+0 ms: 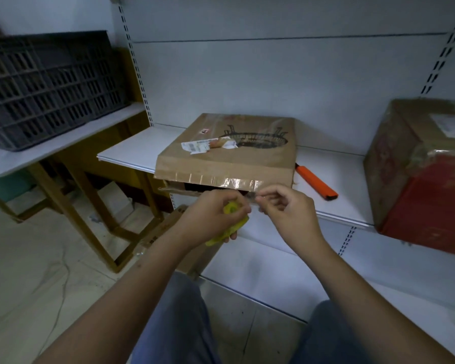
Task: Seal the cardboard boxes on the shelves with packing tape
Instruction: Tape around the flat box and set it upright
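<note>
A flat brown cardboard box (234,153) lies on the white shelf (334,185), its front end hanging over the edge. A strip of clear tape runs along its front edge, and a dark gap shows under the flap there. My left hand (213,216) grips a yellow tape roll (230,227) just below that gap. My right hand (284,208) pinches the clear tape end (252,198) between thumb and fingers, close to the left hand. A second, larger box (420,174), brown and red with tape on it, stands at the right of the shelf.
An orange box cutter (315,183) lies on the shelf right of the flat box. A dark plastic crate (47,88) sits on a white-topped wooden table (24,158) at the left. More cardboard (168,227) leans below the shelf. A lower shelf (378,292) runs beneath.
</note>
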